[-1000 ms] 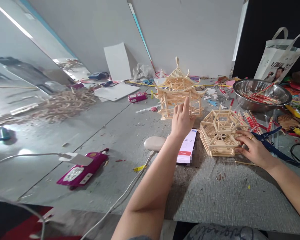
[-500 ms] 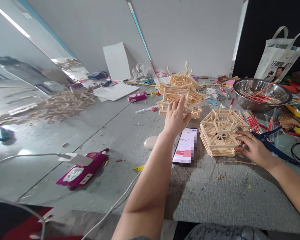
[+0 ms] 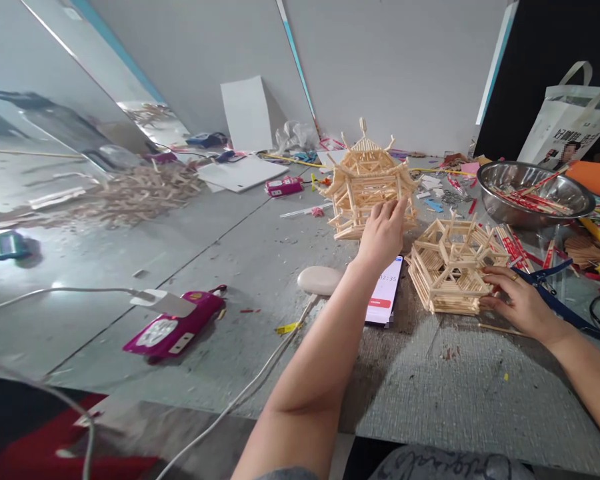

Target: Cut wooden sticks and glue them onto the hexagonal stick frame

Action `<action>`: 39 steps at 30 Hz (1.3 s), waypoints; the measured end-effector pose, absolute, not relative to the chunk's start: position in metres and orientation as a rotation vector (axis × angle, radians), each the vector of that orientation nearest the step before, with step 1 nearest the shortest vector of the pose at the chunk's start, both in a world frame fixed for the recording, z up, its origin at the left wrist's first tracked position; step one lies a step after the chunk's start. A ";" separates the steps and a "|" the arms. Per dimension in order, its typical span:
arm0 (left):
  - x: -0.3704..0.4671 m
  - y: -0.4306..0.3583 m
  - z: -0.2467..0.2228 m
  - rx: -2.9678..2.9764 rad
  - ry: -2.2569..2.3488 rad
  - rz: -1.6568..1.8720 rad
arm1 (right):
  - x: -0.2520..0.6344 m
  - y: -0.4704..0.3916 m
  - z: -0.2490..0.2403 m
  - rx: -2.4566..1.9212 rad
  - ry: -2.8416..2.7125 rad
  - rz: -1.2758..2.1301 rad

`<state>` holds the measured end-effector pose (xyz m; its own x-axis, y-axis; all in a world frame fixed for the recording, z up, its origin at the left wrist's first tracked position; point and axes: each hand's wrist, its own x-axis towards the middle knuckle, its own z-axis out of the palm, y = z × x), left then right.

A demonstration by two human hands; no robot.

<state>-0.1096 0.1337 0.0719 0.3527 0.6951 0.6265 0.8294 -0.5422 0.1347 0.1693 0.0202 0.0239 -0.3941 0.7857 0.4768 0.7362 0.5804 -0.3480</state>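
Blurring at the far left hides the detail of a teal-and-white block [image 3: 10,245]; beyond it leans a grey bottle [image 3: 55,123], soft-edged too. Loose pale sticks lie in a rough heap [image 3: 145,193], smeared towards its left end. Next comes a glossy magenta power strip [image 3: 175,327], its top partly covered by a white plastic adapter [image 3: 163,302]. A smooth off-white oval device [image 3: 317,280] sits just left of the forearm, which covers part of a phone [image 3: 387,290]; its screen reads "02:35", with anything before that hidden, above a red button too small to read.

Behind the phone stands the pagoda [image 3: 370,179], built of slim wooden sticks under tiered, upturned roofs. The left hand [image 3: 383,230] masks its lower right; the fingers reach forward, slightly spread, but I cannot tell whether they grip it. Right of the phone, the hexagonal stick frame [image 3: 453,270] rests on the table [image 3: 430,373]. The right hand [image 3: 517,300] touches its right edge, thumb and fingers curved apart; any pinch is unclear. Blue-handled pliers [image 3: 550,272] are partly hidden behind that hand. Farther back are a shiny steel bowl [image 3: 500,208] and a white bag [image 3: 560,127], cut off at the right, with bold black Chinese characters starting "好".
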 end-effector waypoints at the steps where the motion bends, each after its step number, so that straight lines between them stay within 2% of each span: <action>1: -0.108 0.133 0.072 -2.402 -1.391 -0.961 | 0.170 0.020 0.024 -1.199 -2.207 0.102; 14: -0.096 0.126 0.072 -2.313 -1.461 -0.926 | 0.170 0.020 0.024 -1.207 -2.202 0.111; 26: -0.097 0.125 0.074 -2.326 -1.479 -0.740 | 0.170 0.021 0.023 -1.230 -2.185 0.162; 39: -0.095 0.120 0.077 -2.341 -1.542 -0.779 | 0.168 0.020 0.026 -1.235 -2.205 0.122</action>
